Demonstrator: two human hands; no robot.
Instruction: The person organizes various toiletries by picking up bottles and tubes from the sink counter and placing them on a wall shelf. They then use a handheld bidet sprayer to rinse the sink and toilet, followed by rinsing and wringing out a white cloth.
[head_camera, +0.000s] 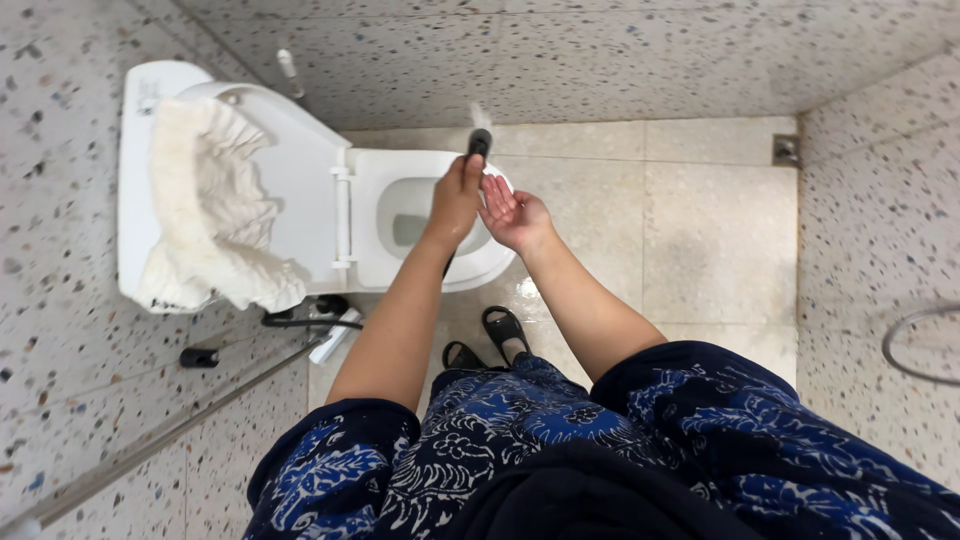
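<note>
White ruffled lid cover (215, 210); black sandals (485, 340); hose (300, 322) behind toilet; metal floor drain (787, 150).

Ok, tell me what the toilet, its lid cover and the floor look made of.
Toilet: glossy white ceramic by its sheen, though the raised lid may be plastic. Lid cover: cream fabric, soft and ruffled. Floor: pale speckled stone-like tiles, with visible grout lines and a wet shine.

Left hand (456, 200) grips a black sprayer (480, 143) above the toilet (370, 262), right hand (512, 212) open.
</note>
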